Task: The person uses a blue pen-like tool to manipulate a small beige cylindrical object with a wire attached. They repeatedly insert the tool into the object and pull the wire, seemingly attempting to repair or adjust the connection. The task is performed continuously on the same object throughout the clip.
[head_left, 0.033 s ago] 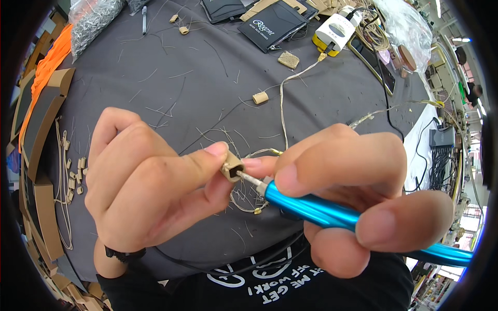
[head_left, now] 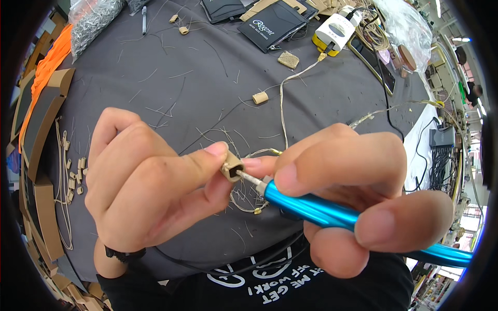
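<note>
My left hand (head_left: 148,184) pinches a small tan hollow piece (head_left: 232,161) between thumb and finger, its dark opening turned up toward me. My right hand (head_left: 342,166) grips a shiny blue pen-shaped tool (head_left: 306,210), whose thin metal tip enters that opening. A black cable (head_left: 192,265) runs below my hands. Behind the held piece lie thin cords with small gold connectors (head_left: 258,211) and loose wire scraps on the grey cloth (head_left: 207,83).
Small tan pieces (head_left: 259,97) lie above and at left, beside cardboard strips (head_left: 49,217) and orange fabric (head_left: 46,62). Along the back are black wallets (head_left: 264,31), a white adapter (head_left: 334,31), a phone (head_left: 371,62), a bag of metal bits (head_left: 93,26) and clear plastic (head_left: 404,26).
</note>
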{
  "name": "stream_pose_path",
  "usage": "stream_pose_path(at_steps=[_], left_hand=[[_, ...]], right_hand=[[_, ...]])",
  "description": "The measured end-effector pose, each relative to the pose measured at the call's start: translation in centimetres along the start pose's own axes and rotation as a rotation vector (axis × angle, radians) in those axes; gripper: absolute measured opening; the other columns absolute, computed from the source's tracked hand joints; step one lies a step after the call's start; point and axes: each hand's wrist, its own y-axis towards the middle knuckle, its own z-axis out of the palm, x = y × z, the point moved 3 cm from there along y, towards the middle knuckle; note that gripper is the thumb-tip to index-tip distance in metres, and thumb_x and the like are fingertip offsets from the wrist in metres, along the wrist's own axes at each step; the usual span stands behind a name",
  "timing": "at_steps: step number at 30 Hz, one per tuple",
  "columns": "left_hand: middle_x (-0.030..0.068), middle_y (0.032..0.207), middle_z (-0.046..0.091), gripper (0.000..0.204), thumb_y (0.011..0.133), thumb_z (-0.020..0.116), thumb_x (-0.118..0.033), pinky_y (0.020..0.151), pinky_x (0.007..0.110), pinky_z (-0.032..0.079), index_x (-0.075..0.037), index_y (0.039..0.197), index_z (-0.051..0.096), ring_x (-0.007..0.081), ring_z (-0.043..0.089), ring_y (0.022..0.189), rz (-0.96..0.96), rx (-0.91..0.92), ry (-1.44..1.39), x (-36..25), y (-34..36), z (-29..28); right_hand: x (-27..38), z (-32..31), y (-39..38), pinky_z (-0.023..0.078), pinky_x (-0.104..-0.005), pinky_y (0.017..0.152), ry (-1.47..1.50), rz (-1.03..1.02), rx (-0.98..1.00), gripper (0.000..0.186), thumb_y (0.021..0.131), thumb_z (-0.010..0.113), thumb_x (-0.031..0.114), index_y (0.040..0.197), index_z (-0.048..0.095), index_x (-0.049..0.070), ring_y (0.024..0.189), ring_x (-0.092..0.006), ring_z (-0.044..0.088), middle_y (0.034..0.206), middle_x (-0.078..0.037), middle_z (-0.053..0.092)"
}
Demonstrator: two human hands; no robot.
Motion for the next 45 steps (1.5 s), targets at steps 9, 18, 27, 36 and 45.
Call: stream_pose_path(at_steps=[9, 18, 27, 36, 45], left_hand=[[0.0006, 0.052, 0.043, 0.031, 0.048, 0.076, -0.007, 0.05, 0.027, 0.024, -0.002, 0.066, 0.052, 0.0106, 0.034, 0.043, -0.008, 0.019, 0.03, -0.1, 0.1, -0.1], [-0.0002, 0.052, 0.043, 0.033, 0.046, 0.078, -0.01, 0.05, 0.027, 0.024, -0.002, 0.066, 0.052, 0.0101, 0.034, 0.043, -0.001, 0.011, 0.031, 0.1, -0.1, 0.1], [-0.001, 0.052, 0.042, 0.033, 0.046, 0.077, -0.009, 0.05, 0.027, 0.024, -0.002, 0.067, 0.053, 0.0098, 0.034, 0.043, -0.026, 0.012, 0.019, 0.0, 0.1, 0.2], [-0.0004, 0.051, 0.044, 0.019, 0.05, 0.066, -0.003, 0.048, 0.025, 0.03, -0.008, 0.066, 0.055, 0.0156, 0.042, 0.045, -0.19, 0.214, 0.169, 1.3, 0.5, 0.8], [0.0105, 0.054, 0.047, 0.018, 0.06, 0.061, -0.017, 0.05, 0.032, 0.038, -0.001, 0.062, 0.054, 0.0233, 0.049, 0.052, -0.794, 0.711, 0.511, 9.4, -6.1, -5.3]], right_hand=[[0.2, -0.2, 0.0, 0.051, -0.0433, 0.065, -0.002, 0.031, 0.026, 0.028, 0.08, 0.049, 0.019, 0.1, 0.031, 0.011, 0.066, -0.0281, 0.055, 0.087, -0.026, 0.045], [-0.3, 0.4, -0.2, 0.052, -0.0405, 0.063, -0.008, -0.027, -0.057, 0.028, 0.081, 0.047, 0.022, 0.101, 0.03, 0.012, 0.064, -0.0256, 0.054, 0.085, -0.023, 0.046], [-0.3, -0.5, 0.7, 0.052, -0.0419, 0.064, 0.016, -0.089, 0.088, 0.027, 0.082, 0.046, 0.022, 0.101, 0.03, 0.01, 0.063, -0.0257, 0.054, 0.084, -0.024, 0.046], [1.0, -2.6, -0.2, 0.054, -0.0445, 0.056, 0.014, 0.053, -0.181, 0.021, 0.086, 0.036, 0.027, 0.102, 0.032, 0.013, 0.056, -0.0186, 0.048, 0.084, -0.017, 0.045], [-0.3, -5.1, 1.3, 0.05, -0.036, 0.035, -0.053, 0.112, -0.55, 0.022, 0.086, 0.036, 0.031, 0.091, 0.033, 0.01, 0.042, -0.0156, 0.045, 0.064, -0.011, 0.046]])
